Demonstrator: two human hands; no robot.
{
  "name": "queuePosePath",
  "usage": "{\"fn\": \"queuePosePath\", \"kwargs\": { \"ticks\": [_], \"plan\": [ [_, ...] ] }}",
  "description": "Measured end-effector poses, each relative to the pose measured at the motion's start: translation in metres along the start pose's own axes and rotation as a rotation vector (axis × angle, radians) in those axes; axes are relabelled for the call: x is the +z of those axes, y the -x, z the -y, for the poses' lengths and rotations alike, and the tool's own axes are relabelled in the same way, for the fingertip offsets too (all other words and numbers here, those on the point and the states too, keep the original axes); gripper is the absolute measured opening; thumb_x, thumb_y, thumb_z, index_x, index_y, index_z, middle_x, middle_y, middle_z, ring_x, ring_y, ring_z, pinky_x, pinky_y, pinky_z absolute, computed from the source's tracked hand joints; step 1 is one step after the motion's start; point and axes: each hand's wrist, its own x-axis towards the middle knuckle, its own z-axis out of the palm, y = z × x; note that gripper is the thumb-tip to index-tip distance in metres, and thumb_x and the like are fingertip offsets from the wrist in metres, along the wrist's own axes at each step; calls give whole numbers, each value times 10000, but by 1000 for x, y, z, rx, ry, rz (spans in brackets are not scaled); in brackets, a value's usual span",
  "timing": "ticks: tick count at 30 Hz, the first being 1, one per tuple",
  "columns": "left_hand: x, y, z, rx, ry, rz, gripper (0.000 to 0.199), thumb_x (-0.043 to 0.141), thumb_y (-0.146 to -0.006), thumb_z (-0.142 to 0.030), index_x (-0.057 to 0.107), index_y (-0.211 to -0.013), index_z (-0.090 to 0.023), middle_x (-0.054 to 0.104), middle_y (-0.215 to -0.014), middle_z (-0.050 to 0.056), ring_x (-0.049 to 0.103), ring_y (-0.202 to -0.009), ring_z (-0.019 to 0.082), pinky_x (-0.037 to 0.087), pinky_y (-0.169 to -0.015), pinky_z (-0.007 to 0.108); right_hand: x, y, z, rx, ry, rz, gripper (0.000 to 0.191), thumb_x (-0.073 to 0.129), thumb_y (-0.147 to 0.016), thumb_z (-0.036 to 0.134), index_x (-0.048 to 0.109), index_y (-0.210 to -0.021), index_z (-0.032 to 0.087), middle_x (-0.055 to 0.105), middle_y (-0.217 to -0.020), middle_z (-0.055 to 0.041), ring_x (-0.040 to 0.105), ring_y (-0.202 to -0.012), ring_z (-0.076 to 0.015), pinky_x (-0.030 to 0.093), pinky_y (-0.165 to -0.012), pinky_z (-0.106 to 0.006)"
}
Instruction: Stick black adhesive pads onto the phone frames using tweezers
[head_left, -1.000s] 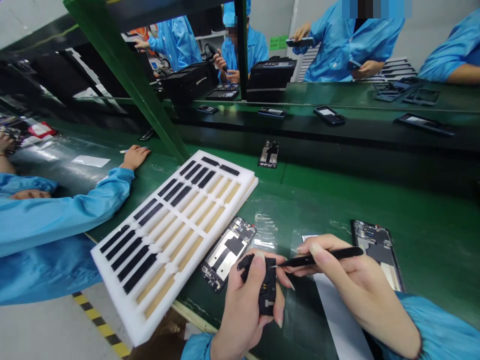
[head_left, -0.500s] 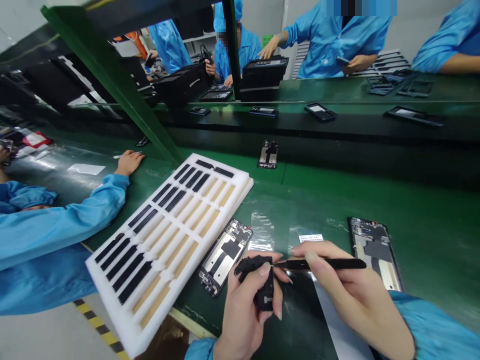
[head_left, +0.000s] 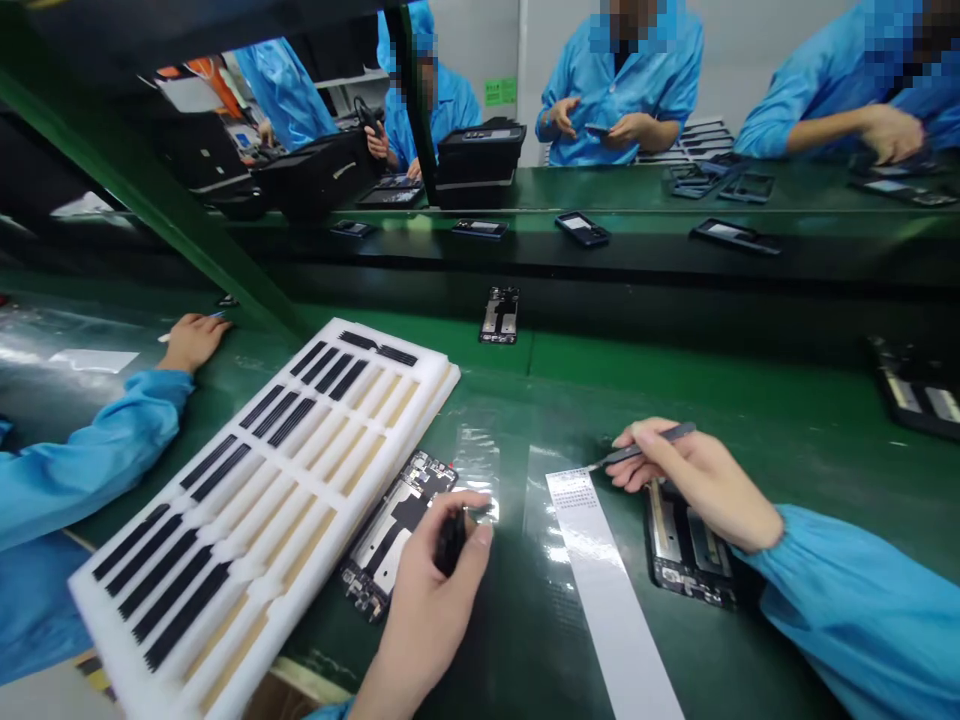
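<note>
My left hand is closed round a small black part, mostly hidden by the fingers. Just left of it, an opened phone lies against the foam tray. In my right hand are dark tweezers, pinched between the fingers and pointing left. Their tips are at the upper end of a long white strip with rows of small dark marks. Another opened phone lies beneath my right hand, which partly covers it.
A white foam tray with black strips fills the left of the bench. Beyond it rests a person's hand. A slanted green post rises behind. More phones lie further back and at the right edge.
The view has turned right. My right hand and tweezers have moved from the black part to the strip's top end. My left hand has drawn away from them, its fingers now covering more of the part.
</note>
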Motion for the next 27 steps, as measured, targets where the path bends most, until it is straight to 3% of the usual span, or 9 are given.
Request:
{"fn": "queuePosePath", "kwargs": {
  "ticks": [3, 6, 9, 14, 22, 27],
  "plan": [
    [12, -1, 2, 331, -630, 293, 298, 519, -944, -191, 650, -1210, -225, 713, -1043, 62, 671, -912, 218, 533, -822, 316, -2, 6, -15, -12, 60, 157, 582, 564, -893, 688, 707, -850, 125, 766, -776, -145, 756, -682, -236, 637, -639, -331],
    [33, -3, 1, 596, -1159, 480, 650, 426, -832, 5, 461, -1454, -183, 634, -1339, 122, 651, -1062, 284, 575, -789, 370, -9, 10, -26, -61, 103, 216, 546, 525, -937, 648, 698, -876, 134, 755, -731, -120, 724, -616, -202, 608, -566, -303],
    [53, -6, 0, 709, -1449, 578, 796, 406, -743, 57, 368, -1513, -142, 455, -1544, 151, 641, -1076, 290, 603, -721, 370, -15, 9, -36, -148, 127, 276, 494, 499, -983, 570, 703, -926, 124, 751, -792, -113, 694, -589, -163, 585, -530, -262],
    [66, -11, 1, 711, -1597, 652, 805, 431, -719, 37, 392, -1507, -120, 331, -1613, 129, 645, -1051, 282, 624, -673, 360, -17, 7, -40, -249, 125, 351, 431, 460, -1020, 480, 696, -963, 125, 734, -923, -118, 732, -714, -165, 604, -595, -245],
    [66, -18, 3, 703, -1661, 691, 807, 439, -729, 26, 391, -1517, -139, 336, -1601, 89, 664, -956, 250, 626, -653, 336, -18, 8, -47, -326, 178, 388, 380, 416, -1048, 400, 697, -1022, 144, 736, -941, -93, 725, -758, -149, 602, -649, -235],
    [64, -20, 1, 689, -1607, 728, 785, 441, -726, 14, 427, -1496, -136, 350, -1595, 106, 668, -977, 266, 629, -660, 359, -19, 9, -40, -257, 97, 353, 364, 458, -1031, 426, 693, -1007, 149, 743, -964, -100, 741, -757, -161, 616, -628, -247]
  ]
}}
